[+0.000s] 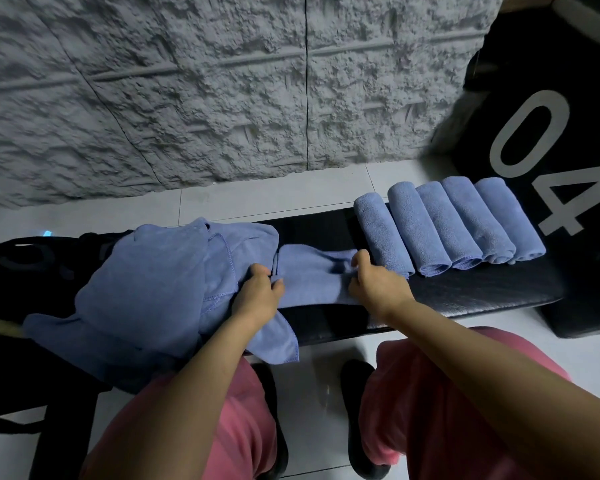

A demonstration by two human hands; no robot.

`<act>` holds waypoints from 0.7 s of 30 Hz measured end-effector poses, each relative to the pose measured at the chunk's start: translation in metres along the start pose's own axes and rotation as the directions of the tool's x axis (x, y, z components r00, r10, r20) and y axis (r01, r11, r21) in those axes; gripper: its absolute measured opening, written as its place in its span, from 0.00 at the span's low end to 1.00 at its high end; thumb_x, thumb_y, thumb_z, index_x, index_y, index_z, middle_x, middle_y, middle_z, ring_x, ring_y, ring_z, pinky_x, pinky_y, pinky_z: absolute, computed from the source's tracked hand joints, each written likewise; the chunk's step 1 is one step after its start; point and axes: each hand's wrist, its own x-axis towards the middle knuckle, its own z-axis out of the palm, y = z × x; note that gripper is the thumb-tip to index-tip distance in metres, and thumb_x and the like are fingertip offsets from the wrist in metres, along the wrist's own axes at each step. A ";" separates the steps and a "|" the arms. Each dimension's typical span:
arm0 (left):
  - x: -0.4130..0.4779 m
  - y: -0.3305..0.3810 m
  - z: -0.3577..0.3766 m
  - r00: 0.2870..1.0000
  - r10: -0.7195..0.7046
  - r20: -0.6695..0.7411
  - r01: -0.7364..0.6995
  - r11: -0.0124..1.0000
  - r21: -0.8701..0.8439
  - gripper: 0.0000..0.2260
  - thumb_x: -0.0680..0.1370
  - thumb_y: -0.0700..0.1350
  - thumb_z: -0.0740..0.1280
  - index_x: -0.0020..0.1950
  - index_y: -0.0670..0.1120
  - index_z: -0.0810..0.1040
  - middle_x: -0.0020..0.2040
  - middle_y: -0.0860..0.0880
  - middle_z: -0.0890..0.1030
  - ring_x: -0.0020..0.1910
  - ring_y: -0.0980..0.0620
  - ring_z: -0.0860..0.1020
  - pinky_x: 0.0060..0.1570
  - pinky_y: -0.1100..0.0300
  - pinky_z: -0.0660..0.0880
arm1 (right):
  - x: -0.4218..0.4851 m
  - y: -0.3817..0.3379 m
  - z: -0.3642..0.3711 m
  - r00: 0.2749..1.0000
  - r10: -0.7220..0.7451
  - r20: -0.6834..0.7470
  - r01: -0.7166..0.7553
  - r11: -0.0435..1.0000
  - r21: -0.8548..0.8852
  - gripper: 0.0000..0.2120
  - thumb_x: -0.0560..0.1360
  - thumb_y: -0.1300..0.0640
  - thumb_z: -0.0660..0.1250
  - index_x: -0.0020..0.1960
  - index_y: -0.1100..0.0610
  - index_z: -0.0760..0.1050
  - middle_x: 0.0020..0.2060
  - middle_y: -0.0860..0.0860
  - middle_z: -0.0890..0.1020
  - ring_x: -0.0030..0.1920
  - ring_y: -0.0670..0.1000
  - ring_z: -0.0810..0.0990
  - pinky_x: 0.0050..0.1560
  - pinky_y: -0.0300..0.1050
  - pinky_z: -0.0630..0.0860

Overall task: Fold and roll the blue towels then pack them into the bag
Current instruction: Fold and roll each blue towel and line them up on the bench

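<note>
On black padded bench [465,292], flat blue microfibre towel [312,282], left hand [257,294] grip pinching its 9 o'clock edge, right hand [374,285] grip grasping its 3 o'clock edge

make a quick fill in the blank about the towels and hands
___ rolled towels lie in a row on the bench.
The loose towel pile lies ___ of the left hand.
The right hand grips the ___ end of the folded towel.
The black box shows the number ___.
Missing words: five, left, right, 04
</note>
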 end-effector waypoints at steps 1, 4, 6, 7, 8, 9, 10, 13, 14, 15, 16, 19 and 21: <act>0.000 -0.001 0.000 1.000 -0.023 0.009 0.023 1.000 0.006 0.14 0.79 0.48 0.60 0.58 0.40 0.65 0.48 0.41 0.79 0.40 0.46 0.75 0.44 0.52 0.75 | -0.001 0.000 0.000 1.000 0.004 0.005 -0.004 1.000 0.010 0.12 0.77 0.59 0.55 0.60 0.59 0.62 0.52 0.60 0.79 0.50 0.63 0.79 0.40 0.49 0.66; 0.000 0.000 -0.001 0.999 -0.043 0.006 0.043 0.999 0.020 0.13 0.79 0.48 0.60 0.57 0.40 0.64 0.49 0.41 0.79 0.42 0.44 0.77 0.45 0.51 0.75 | -0.004 -0.003 -0.003 0.992 -0.069 -0.103 0.061 0.995 -0.079 0.10 0.77 0.59 0.57 0.57 0.58 0.66 0.53 0.58 0.76 0.47 0.63 0.78 0.37 0.49 0.65; -0.001 0.001 0.000 0.999 -0.041 -0.006 0.041 0.999 0.024 0.12 0.79 0.47 0.60 0.55 0.40 0.64 0.47 0.41 0.79 0.41 0.44 0.77 0.45 0.50 0.77 | -0.006 -0.004 -0.001 0.932 -0.266 -0.244 0.185 0.932 -0.312 0.10 0.71 0.60 0.68 0.51 0.57 0.72 0.48 0.55 0.75 0.40 0.60 0.79 0.28 0.47 0.62; -0.001 0.003 -0.001 0.999 -0.042 -0.009 0.042 0.999 0.030 0.12 0.79 0.47 0.59 0.55 0.40 0.64 0.47 0.42 0.79 0.40 0.44 0.77 0.45 0.49 0.77 | -0.009 -0.008 -0.001 0.913 -0.346 -0.216 0.240 0.884 -0.402 0.12 0.64 0.62 0.74 0.44 0.56 0.75 0.42 0.53 0.76 0.37 0.57 0.78 0.25 0.44 0.59; 0.000 0.003 -0.001 0.999 -0.042 -0.010 0.043 0.998 0.040 0.12 0.79 0.47 0.59 0.56 0.40 0.65 0.46 0.42 0.79 0.40 0.45 0.77 0.45 0.50 0.77 | -0.012 -0.010 -0.002 0.903 -0.390 -0.179 0.272 0.843 -0.465 0.14 0.56 0.62 0.78 0.37 0.56 0.75 0.37 0.52 0.76 0.35 0.55 0.77 0.24 0.41 0.56; 0.000 0.004 -0.001 0.999 -0.045 -0.008 0.045 0.997 0.056 0.12 0.79 0.47 0.59 0.56 0.40 0.65 0.46 0.43 0.79 0.40 0.45 0.76 0.44 0.50 0.76 | -0.014 -0.011 0.000 0.893 -0.422 -0.155 0.297 0.813 -0.501 0.15 0.52 0.61 0.79 0.32 0.55 0.75 0.33 0.51 0.75 0.34 0.54 0.76 0.23 0.39 0.55; 0.000 0.004 -0.002 0.999 -0.048 -0.004 0.048 0.996 0.079 0.12 0.79 0.47 0.59 0.56 0.40 0.66 0.45 0.43 0.79 0.40 0.45 0.76 0.44 0.51 0.75 | -0.015 -0.010 0.004 0.896 -0.426 -0.125 0.312 0.804 -0.506 0.15 0.50 0.61 0.79 0.30 0.55 0.74 0.30 0.50 0.75 0.34 0.53 0.77 0.24 0.39 0.54; 0.000 0.005 -0.005 0.999 0.002 -0.049 0.006 0.985 0.171 0.10 0.78 0.47 0.61 0.55 0.42 0.70 0.47 0.45 0.78 0.44 0.45 0.76 0.43 0.52 0.75 | -0.021 -0.012 0.008 0.912 -0.406 -0.056 0.327 0.804 -0.496 0.17 0.41 0.64 0.77 0.27 0.55 0.75 0.27 0.50 0.75 0.32 0.52 0.77 0.24 0.37 0.52; 0.002 0.006 -0.006 0.993 0.066 -0.095 -0.047 0.980 0.192 0.09 0.77 0.46 0.62 0.55 0.43 0.72 0.49 0.46 0.78 0.48 0.45 0.76 0.45 0.51 0.75 | -0.021 -0.012 0.008 0.913 -0.402 -0.064 0.320 0.807 -0.497 0.18 0.39 0.65 0.76 0.26 0.56 0.75 0.26 0.50 0.75 0.31 0.52 0.77 0.24 0.37 0.53; 0.004 0.009 -0.006 0.979 0.142 -0.143 -0.114 0.975 0.188 0.07 0.77 0.44 0.64 0.54 0.44 0.74 0.51 0.46 0.77 0.51 0.45 0.75 0.47 0.50 0.75 | -0.020 -0.012 0.009 0.913 -0.401 -0.075 0.317 0.813 -0.488 0.18 0.38 0.65 0.75 0.25 0.56 0.75 0.25 0.50 0.75 0.30 0.52 0.77 0.23 0.37 0.54; 0.007 0.012 -0.006 0.957 0.219 -0.189 -0.190 0.968 0.163 0.05 0.76 0.42 0.66 0.51 0.45 0.76 0.50 0.46 0.77 0.52 0.45 0.75 0.48 0.50 0.75 | -0.017 -0.011 0.010 0.916 -0.393 -0.075 0.316 0.825 -0.468 0.18 0.37 0.65 0.75 0.25 0.56 0.75 0.25 0.50 0.75 0.29 0.52 0.77 0.23 0.37 0.55; 0.009 0.033 0.001 0.891 0.406 -0.204 -0.407 0.913 0.043 0.01 0.72 0.40 0.70 0.41 0.45 0.79 0.42 0.48 0.78 0.44 0.47 0.77 0.43 0.51 0.75 | -0.003 -0.006 0.012 0.921 -0.364 -0.136 0.284 0.870 -0.404 0.18 0.41 0.64 0.79 0.25 0.55 0.74 0.24 0.49 0.75 0.27 0.51 0.76 0.21 0.36 0.57; 0.003 0.042 0.013 0.847 0.526 -0.076 -0.524 0.850 0.051 0.05 0.71 0.46 0.72 0.43 0.46 0.80 0.43 0.49 0.79 0.44 0.49 0.77 0.45 0.51 0.75 | 0.003 -0.002 0.008 0.913 -0.369 -0.173 0.296 0.893 -0.340 0.12 0.55 0.60 0.79 0.34 0.56 0.78 0.31 0.51 0.80 0.35 0.54 0.79 0.25 0.40 0.67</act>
